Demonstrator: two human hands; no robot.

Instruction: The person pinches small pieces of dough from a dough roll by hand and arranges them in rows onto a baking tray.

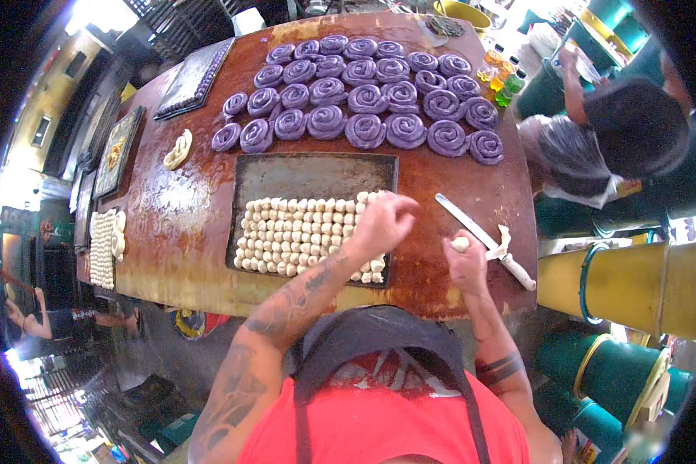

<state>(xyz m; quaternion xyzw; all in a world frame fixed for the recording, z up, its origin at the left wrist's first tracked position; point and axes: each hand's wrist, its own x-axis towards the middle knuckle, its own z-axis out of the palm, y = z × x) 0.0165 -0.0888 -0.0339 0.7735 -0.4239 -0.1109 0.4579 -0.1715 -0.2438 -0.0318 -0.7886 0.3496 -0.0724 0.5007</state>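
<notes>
Purple coils (pixel 366 131) bhnd tray (pixel 309 174), knife (pixel 472 225) R.

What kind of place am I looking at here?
Probably a bakery's work area: small pale dough balls sit in rows on a dark tray, purple dough coils spread across the table beyond it, and the right hand grips a pale lump.

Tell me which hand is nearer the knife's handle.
The right. The right hand, gripping dough, is just left of the handle; the left hand is farther left, above the right side of the tray.
</notes>
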